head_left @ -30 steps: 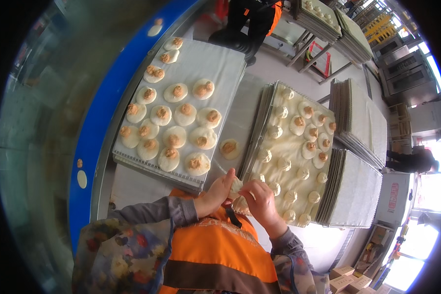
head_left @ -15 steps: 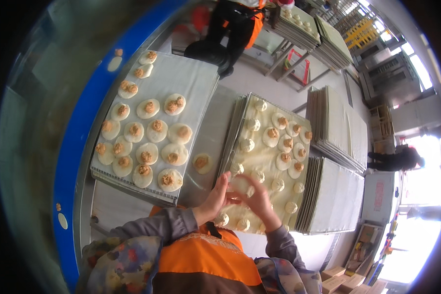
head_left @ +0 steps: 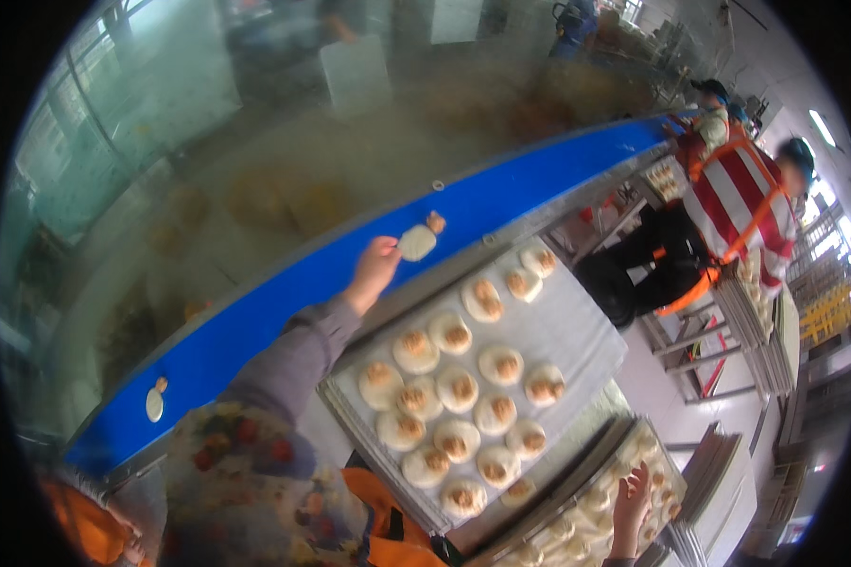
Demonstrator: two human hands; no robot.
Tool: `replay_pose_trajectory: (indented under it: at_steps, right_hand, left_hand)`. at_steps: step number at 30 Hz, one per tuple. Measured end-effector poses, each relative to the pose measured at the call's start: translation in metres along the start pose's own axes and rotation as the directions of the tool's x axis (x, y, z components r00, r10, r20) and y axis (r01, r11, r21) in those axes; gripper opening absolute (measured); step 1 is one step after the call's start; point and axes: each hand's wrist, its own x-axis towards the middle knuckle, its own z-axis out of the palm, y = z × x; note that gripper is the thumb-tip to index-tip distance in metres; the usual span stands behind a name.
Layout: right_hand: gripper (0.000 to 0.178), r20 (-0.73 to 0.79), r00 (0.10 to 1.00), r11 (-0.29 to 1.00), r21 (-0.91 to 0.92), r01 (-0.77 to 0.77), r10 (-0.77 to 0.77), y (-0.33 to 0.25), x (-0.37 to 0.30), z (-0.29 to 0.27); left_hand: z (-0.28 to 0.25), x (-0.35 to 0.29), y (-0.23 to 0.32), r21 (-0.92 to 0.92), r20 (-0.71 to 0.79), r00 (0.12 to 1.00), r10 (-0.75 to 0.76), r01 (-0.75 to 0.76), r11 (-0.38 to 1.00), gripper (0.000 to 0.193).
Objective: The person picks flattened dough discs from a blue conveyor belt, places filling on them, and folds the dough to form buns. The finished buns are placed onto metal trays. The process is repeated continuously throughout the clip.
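Observation:
My left hand [head_left: 376, 266] reaches over the blue conveyor belt [head_left: 539, 180]. Its fingers pinch the edge of a flat dough wrapper [head_left: 414, 244]; a lump of brown filling [head_left: 435, 221] shows at the wrapper's far edge. Over the tray of pleated buns [head_left: 563, 524], low on the right, is my right hand [head_left: 633, 501]; its fingers are apart and loosely bent, with nothing in them. Between my arms, a cloth-lined tray [head_left: 577, 326] bears several dough rounds topped with filling [head_left: 459, 389].
Another wrapper [head_left: 154, 404] with filling lies on the belt's near left end. A co-worker in a striped top [head_left: 742, 194] stands at the far right, with others beyond. Stacked trays [head_left: 719, 491] stand beside the bun tray. An orange garment [head_left: 80, 520] shows at lower left.
The view has swung left toward the belt. My hands, together over the bun tray before, are now apart: the left has gone to a wrapper on the belt, the right stays over the buns.

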Motion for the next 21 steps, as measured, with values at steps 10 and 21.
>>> replay_pose_trajectory:
  at_steps: [10, 21]
  right_hand:
    - [0.053, 0.342, 0.768, 0.84, 0.267, 0.472, -0.541, -0.315, 0.104, 0.165]
    - [0.043, 0.219, 0.963, 0.913, 0.404, 0.059, -0.16, -0.217, 0.06, 0.135]
  left_hand:
    - [-0.02, 0.109, -0.103, 0.424, 0.334, 0.819, 0.467, -0.573, 0.701, 0.023]
    - [-0.18, 0.076, -0.133, 0.572, 0.383, 0.897, -0.221, -0.042, 0.819, 0.072]
